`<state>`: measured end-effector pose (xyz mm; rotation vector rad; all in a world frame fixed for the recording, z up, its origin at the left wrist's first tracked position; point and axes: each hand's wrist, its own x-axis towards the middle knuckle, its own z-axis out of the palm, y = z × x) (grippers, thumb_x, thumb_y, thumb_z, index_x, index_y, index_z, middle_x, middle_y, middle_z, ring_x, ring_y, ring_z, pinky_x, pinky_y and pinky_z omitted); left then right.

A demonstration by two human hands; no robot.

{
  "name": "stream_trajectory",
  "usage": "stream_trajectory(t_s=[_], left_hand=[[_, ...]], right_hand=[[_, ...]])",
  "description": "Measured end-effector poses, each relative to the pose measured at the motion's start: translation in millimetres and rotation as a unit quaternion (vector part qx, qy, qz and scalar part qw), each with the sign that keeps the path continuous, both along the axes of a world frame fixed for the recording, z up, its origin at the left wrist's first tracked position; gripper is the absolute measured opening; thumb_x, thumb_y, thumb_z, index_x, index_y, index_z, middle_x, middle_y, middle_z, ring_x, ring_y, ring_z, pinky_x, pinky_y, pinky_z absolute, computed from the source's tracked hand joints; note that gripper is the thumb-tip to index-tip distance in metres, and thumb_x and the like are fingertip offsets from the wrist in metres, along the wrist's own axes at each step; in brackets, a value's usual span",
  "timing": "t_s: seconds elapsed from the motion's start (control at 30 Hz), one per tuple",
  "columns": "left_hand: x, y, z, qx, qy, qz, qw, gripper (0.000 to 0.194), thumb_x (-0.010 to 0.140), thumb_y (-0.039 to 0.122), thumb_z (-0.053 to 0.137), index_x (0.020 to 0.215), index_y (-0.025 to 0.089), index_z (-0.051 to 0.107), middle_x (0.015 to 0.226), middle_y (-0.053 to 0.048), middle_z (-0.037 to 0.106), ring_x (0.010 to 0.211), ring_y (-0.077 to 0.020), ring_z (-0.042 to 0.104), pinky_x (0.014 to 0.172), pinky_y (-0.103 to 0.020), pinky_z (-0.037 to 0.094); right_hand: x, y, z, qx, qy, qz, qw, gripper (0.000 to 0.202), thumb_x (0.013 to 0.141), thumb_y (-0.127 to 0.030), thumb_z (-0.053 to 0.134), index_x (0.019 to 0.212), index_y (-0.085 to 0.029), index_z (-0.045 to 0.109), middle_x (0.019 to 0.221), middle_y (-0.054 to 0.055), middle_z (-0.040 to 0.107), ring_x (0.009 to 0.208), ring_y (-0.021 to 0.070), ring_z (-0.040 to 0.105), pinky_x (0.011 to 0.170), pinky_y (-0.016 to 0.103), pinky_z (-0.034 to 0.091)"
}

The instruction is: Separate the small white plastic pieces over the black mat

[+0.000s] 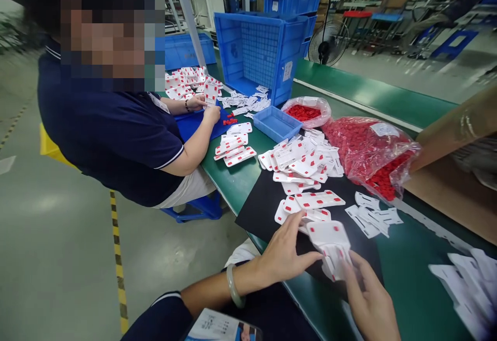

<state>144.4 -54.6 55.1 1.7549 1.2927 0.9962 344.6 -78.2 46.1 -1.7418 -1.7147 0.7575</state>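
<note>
White plates with red squares are heaped; loose red pieces and thin white strips are left unjoined.
On the green table (407,253), a large clear plastic bag of small red pieces (357,149) is seen beyond the black mat (256,206). Many flat white plastic plates with red squares (298,162) are piled at the mat's far end, apparently finished in that respect, though no full count can be made. Thin white slotted strips (373,217) are left loose to the right. The left hand (285,253) is held palm inward, open, its thumb reaching the edge of the held white plate (329,235). By the right hand (368,297), angled in from the near side, that plate is pinched at its near end, above the mat; finer detail there is blurred.
</note>
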Motion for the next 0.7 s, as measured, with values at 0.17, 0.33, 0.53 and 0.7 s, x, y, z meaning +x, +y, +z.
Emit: stream_trajectory(t_s=[0.17,0.33,0.53,0.7], left_hand=[[4.8,-8.7,3.1,-0.099,-0.019,-0.063,0.993,0.031,0.086,0.036,0.061,0.107,0.013,0.056,0.094,-0.004,0.065,0.079,-0.0143,0.062,0.071,-0.023,0.049],[-5.3,7.8,21.1,0.021,0.183,-0.173,0.968,0.013,0.090,0.027,0.053,0.096,0.015,0.058,0.087,-0.004,0.064,0.081,-0.0171,0.061,0.073,-0.024,0.045],[0.8,18.5,22.0,0.083,0.310,-0.244,0.915,0.015,0.091,0.027,0.052,0.093,0.014,0.059,0.088,-0.005,0.065,0.083,-0.0201,0.062,0.079,-0.029,0.047],[9.6,15.5,15.8,0.109,0.357,-0.241,0.896,0.016,0.092,0.029,0.051,0.091,0.014,0.057,0.087,-0.005,0.064,0.079,-0.0192,0.061,0.067,-0.029,0.048]], right_hand=[[-14.0,-14.7,1.0,-0.110,0.166,-0.082,0.977,0.061,0.082,-0.061,0.055,0.122,-0.015,0.054,0.112,0.013,0.065,0.101,0.0269,0.064,0.080,0.032,0.056],[0.1,-8.9,17.2,0.150,-0.070,-0.028,0.986,0.063,0.089,-0.052,0.050,0.141,-0.018,0.040,0.131,0.014,0.053,0.115,0.0287,0.055,0.094,0.040,0.048],[20.1,0.1,10.8,0.147,-0.177,0.180,0.956,0.039,0.098,-0.034,0.042,0.136,-0.025,0.042,0.117,0.003,0.060,0.102,0.0132,0.061,0.079,0.021,0.051],[23.8,-2.5,-8.5,0.159,-0.171,0.199,0.952,0.029,0.098,-0.034,0.044,0.123,-0.022,0.048,0.109,0.003,0.061,0.098,0.0136,0.060,0.079,0.022,0.049]])
